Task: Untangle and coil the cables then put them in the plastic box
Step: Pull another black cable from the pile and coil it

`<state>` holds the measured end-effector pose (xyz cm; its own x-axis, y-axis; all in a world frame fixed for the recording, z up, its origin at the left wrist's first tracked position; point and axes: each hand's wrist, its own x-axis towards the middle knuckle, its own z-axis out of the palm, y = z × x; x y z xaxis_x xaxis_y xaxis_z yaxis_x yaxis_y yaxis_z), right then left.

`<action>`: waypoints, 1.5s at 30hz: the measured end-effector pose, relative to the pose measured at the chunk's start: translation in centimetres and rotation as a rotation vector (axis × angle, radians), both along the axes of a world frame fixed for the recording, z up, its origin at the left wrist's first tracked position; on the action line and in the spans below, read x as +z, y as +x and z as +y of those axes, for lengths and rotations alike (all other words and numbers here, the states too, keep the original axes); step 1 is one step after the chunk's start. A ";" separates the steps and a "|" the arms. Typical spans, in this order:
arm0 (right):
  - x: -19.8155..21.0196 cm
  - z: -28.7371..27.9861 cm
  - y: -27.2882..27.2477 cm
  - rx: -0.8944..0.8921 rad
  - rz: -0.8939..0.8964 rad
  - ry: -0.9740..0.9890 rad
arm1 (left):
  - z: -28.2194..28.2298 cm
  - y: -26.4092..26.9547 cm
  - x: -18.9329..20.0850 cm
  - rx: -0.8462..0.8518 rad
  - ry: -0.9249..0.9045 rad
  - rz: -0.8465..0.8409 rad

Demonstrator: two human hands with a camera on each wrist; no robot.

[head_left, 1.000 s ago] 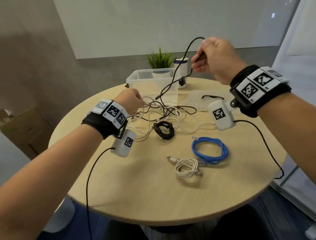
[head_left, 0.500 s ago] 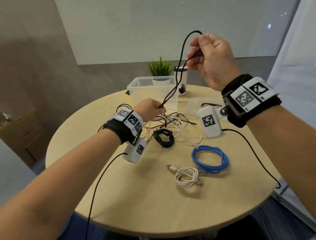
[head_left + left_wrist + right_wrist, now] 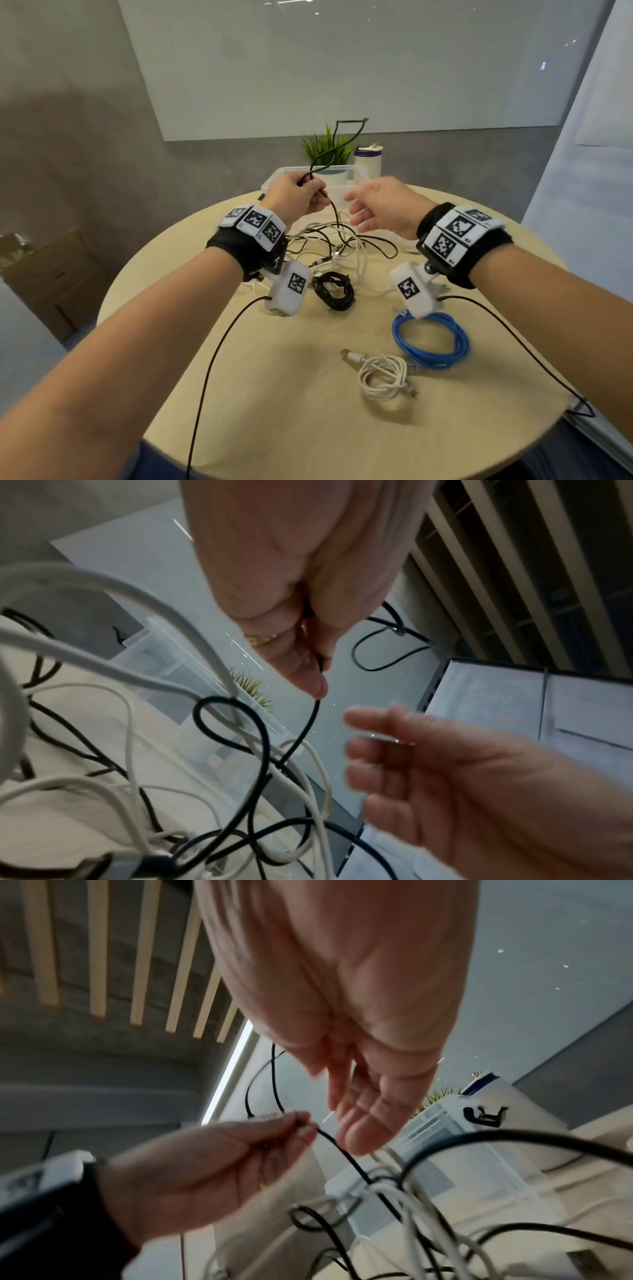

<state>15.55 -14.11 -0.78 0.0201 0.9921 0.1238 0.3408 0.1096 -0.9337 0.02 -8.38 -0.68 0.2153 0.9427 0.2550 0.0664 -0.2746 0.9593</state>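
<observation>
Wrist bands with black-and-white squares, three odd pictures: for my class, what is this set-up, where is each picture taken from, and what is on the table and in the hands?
A person works bare-handed, wearing cameras: one on the head looking down, one under each wrist looking along the fingers. On the round wooden table lie a tangle of black and white cables, three coiled ones (black, blue, white) and a clear plastic box. The left hand pinches a thin black cable rising from the tangle. The right hand is open, holding nothing.
</observation>
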 end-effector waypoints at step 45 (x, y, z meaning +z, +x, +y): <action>2.1 0.9 1.0 -0.184 -0.040 0.258 | -0.5 -4.8 -2.0 0.252 -0.044 0.488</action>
<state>16.54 -13.24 1.36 0.1864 0.9082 0.3748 0.4126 0.2739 -0.8688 -4.77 -8.86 -2.71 0.0647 0.9879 0.1410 0.5645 -0.1527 0.8112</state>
